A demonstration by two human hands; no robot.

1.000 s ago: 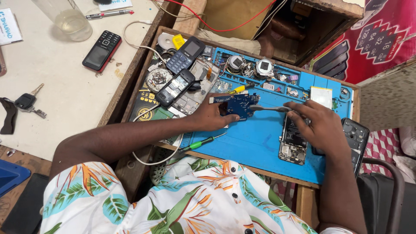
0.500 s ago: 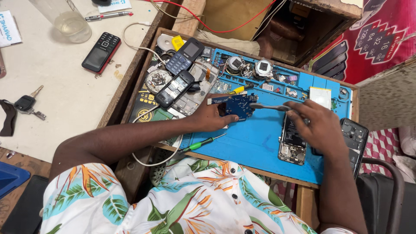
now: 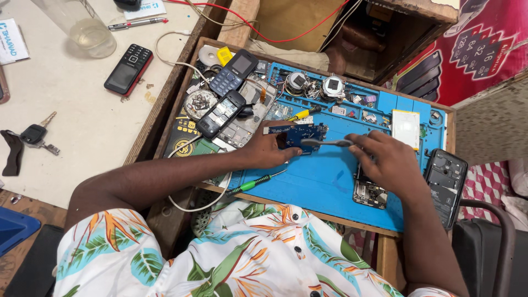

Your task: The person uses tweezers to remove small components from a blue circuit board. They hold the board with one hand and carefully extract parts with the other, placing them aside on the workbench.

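Note:
My left hand [image 3: 268, 149] presses down on a small blue circuit board [image 3: 300, 133] lying on the blue work mat [image 3: 324, 181]. My right hand [image 3: 385, 162] holds grey tweezers [image 3: 325, 142], whose tips reach left onto the board. Under my right hand lies an opened phone [image 3: 367, 190] with its insides showing. A green-handled screwdriver [image 3: 254, 183] rests on the mat's near left edge.
Several keypad phones [image 3: 223, 113] and loose parts are piled at the tray's left. A dark phone back cover [image 3: 445, 184] lies at the right, a white battery [image 3: 406, 127] at the back. On the white table sit a red-edged phone [image 3: 128, 69], keys [image 3: 34, 135] and a glass [image 3: 82, 27].
My right hand and the tweezers have shifted slightly over the board. My left hand stays pressed on the circuit board.

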